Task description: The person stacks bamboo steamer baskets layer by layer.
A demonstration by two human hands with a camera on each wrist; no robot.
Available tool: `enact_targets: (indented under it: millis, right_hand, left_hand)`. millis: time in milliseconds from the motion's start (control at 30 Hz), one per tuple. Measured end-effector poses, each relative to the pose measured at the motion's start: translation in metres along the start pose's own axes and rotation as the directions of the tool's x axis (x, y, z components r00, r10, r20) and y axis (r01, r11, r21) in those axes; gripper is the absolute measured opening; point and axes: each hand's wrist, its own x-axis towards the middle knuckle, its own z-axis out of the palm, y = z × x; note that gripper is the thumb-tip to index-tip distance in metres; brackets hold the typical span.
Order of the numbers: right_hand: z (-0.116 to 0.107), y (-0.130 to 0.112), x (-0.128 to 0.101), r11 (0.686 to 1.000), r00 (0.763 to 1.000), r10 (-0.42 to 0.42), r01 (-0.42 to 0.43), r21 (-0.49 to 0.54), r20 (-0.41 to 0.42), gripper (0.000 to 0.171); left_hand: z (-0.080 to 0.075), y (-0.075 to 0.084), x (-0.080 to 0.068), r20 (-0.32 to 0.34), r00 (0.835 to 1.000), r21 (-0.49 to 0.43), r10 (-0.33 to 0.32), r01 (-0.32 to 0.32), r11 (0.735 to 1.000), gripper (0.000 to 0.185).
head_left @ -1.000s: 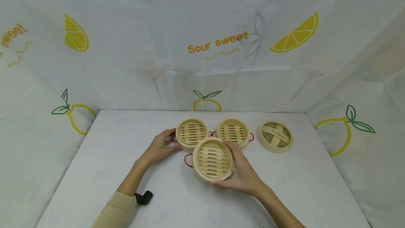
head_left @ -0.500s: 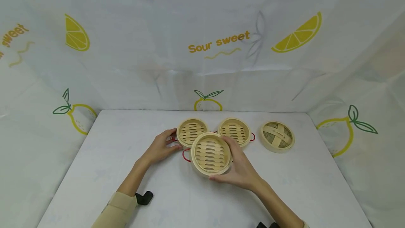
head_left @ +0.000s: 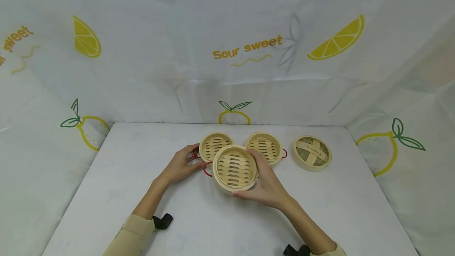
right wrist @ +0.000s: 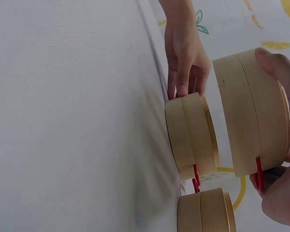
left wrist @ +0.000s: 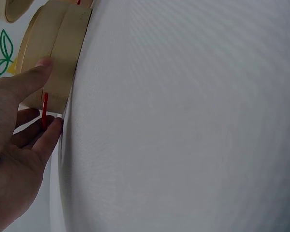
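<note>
Right hand (head_left: 267, 185) has eased forward and slightly leftward, bringing round, pale, red-handled bamboo steamer basket (head_left: 234, 169) closer to left hand (head_left: 182, 164). Held basket overlaps matching second basket (head_left: 213, 144) in head view, yet gap shows from right wrist: carry looks well along, not set down. Right thumb and fingers wrap its right side. Left thumb and fingers grip second basket. Held basket opens upward; round, no long axis; red loop (head_left: 205, 171) points toward left hand.
</note>
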Motion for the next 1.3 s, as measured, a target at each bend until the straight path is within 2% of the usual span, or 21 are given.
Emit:
enact_targets:
  millis: [567, 1067, 1300]
  right_hand:
    - [0.006, 0.002, 0.016, 0.999, 1.000, 0.026, -0.026, 0.029, 0.003, 0.124]
    - [0.006, 0.003, 0.025, 0.999, 0.999, 0.031, -0.031, 0.012, 0.011, 0.125]
    - [0.008, 0.006, 0.031, 0.999, 0.999, 0.045, -0.045, -0.002, 0.026, 0.125]
  left_hand:
    - [0.002, 0.000, 0.000, -0.003, 1.000, -0.005, -0.012, 0.012, 1.000, 0.071]
    - [0.001, 0.001, 0.000, -0.001, 1.000, 0.012, -0.028, 0.028, 1.000, 0.071]
    - [0.001, -0.001, 0.001, 0.001, 1.000, 0.004, -0.014, 0.014, 1.000, 0.070]
